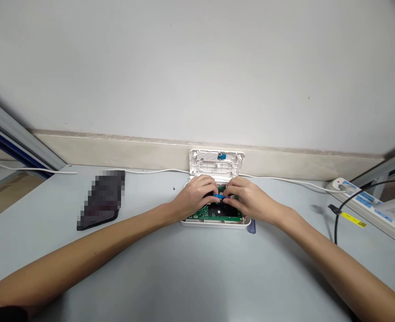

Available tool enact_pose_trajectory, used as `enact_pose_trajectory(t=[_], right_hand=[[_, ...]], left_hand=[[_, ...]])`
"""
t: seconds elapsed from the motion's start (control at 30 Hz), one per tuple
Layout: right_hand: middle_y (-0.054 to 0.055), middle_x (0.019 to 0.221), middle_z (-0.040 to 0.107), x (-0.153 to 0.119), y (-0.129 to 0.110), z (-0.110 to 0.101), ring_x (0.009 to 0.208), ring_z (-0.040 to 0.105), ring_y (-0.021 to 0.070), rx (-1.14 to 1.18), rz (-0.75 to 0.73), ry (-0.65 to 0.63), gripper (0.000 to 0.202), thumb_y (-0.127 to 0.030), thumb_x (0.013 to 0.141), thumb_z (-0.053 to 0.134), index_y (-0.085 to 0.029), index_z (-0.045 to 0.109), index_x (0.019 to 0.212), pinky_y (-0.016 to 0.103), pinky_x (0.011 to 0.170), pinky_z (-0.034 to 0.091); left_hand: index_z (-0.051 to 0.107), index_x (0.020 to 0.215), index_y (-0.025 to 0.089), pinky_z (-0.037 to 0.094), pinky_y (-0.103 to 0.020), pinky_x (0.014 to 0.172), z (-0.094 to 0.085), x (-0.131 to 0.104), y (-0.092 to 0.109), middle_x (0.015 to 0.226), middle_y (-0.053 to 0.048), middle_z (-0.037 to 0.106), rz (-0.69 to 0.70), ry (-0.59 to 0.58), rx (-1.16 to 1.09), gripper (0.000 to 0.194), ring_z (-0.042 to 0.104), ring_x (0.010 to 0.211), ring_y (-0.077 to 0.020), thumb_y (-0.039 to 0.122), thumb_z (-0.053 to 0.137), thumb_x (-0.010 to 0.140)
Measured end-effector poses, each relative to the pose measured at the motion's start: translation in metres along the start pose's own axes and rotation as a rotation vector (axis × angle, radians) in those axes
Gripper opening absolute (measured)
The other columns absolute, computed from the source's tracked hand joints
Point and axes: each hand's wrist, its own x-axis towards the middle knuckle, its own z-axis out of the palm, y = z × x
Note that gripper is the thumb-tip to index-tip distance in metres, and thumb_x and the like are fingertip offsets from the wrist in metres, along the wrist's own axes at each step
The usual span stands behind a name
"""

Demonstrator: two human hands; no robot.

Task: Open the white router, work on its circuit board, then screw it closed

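Note:
A white plastic case [214,225] lies open, with a green circuit board [197,213] and a black plate inside. Its lid [202,156] stands raised at the back, with a blue fitting [221,156] in it. Over the board, my left hand [197,193] pinches the left end of a small blue fibre connector [219,196]. The fingers of my right hand [247,197] close on its right end, where a thin white cable comes out. My fingertips partly hide the connector and the board.
A dark, pixelated flat object [102,201] lies to the left. A blue-handled tool [251,227] pokes out by the case's right corner. At the right are a power strip [368,201] and a black cable with a yellow tag [353,219]. A white cable [287,180] runs along the wall.

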Motion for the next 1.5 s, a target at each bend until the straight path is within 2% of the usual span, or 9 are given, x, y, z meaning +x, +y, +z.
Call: enact_pose_trajectory(t=[0.27, 0.43, 0.6, 0.87, 1.07, 1.3, 1.5], right_hand=[[0.007, 0.084, 0.061, 0.0, -0.001, 0.0, 0.079, 0.053, 0.0175, -0.024, -0.027, -0.019, 0.023, -0.023, 0.097, 0.048, -0.015, 0.068, 0.089, 0.032, 0.074, 0.044], [0.007, 0.081, 0.062, 0.0, -0.001, 0.0, 0.077, 0.054, 0.0181, -0.092, 0.005, -0.023, 0.023, -0.02, 0.095, 0.05, -0.014, 0.069, 0.083, 0.033, 0.075, 0.044], [0.008, 0.082, 0.063, 0.001, -0.001, 0.003, 0.081, 0.055, 0.0196, -0.15, 0.005, -0.042, 0.021, -0.017, 0.093, 0.05, -0.014, 0.069, 0.084, 0.035, 0.08, 0.044], [0.008, 0.083, 0.063, 0.001, -0.003, 0.003, 0.084, 0.055, 0.0205, -0.165, -0.001, -0.068, 0.021, -0.019, 0.094, 0.049, -0.014, 0.068, 0.087, 0.035, 0.081, 0.044], [0.008, 0.082, 0.062, 0.0, -0.003, 0.006, 0.083, 0.054, 0.0204, -0.188, -0.001, -0.068, 0.022, -0.02, 0.094, 0.049, -0.014, 0.066, 0.081, 0.034, 0.079, 0.042], [0.007, 0.08, 0.062, 0.0, -0.005, 0.012, 0.08, 0.051, 0.0194, -0.197, 0.013, -0.072, 0.023, -0.022, 0.095, 0.049, -0.014, 0.067, 0.083, 0.033, 0.076, 0.04], [0.006, 0.077, 0.061, 0.001, -0.007, 0.021, 0.078, 0.048, 0.0191, -0.221, 0.053, -0.016, 0.026, -0.023, 0.096, 0.048, -0.015, 0.062, 0.076, 0.034, 0.074, 0.037]], left_hand=[[0.063, 0.09, 0.021, 0.043, -0.038, 0.095, -0.001, 0.0, 0.002, 0.102, -0.004, 0.064, 0.006, 0.02, -0.017, 0.019, 0.054, 0.108, -0.0209, 0.039, 0.056, 0.093], [0.057, 0.085, 0.019, 0.044, -0.04, 0.095, -0.002, 0.0, 0.007, 0.102, -0.006, 0.063, -0.037, 0.076, 0.032, 0.01, 0.053, 0.11, -0.0225, 0.028, 0.06, 0.088], [0.055, 0.078, 0.019, 0.043, -0.043, 0.098, 0.0, -0.001, 0.007, 0.111, -0.008, 0.06, -0.025, 0.051, 0.138, 0.006, 0.05, 0.118, -0.0258, 0.022, 0.059, 0.083], [0.056, 0.078, 0.018, 0.042, -0.045, 0.101, 0.005, -0.002, 0.005, 0.118, -0.01, 0.06, 0.004, 0.044, 0.212, 0.009, 0.046, 0.125, -0.0271, 0.016, 0.051, 0.085], [0.057, 0.08, 0.018, 0.044, -0.044, 0.1, 0.004, -0.001, 0.006, 0.116, -0.009, 0.061, -0.018, 0.039, 0.177, 0.011, 0.048, 0.124, -0.0263, 0.015, 0.049, 0.086], [0.058, 0.081, 0.018, 0.044, -0.044, 0.1, 0.002, -0.001, 0.008, 0.114, -0.009, 0.061, -0.018, 0.053, 0.146, 0.012, 0.05, 0.119, -0.0253, 0.015, 0.048, 0.087], [0.059, 0.081, 0.018, 0.046, -0.044, 0.099, 0.001, 0.0, 0.009, 0.11, -0.009, 0.062, -0.02, 0.063, 0.119, 0.012, 0.052, 0.116, -0.0248, 0.014, 0.049, 0.085]])
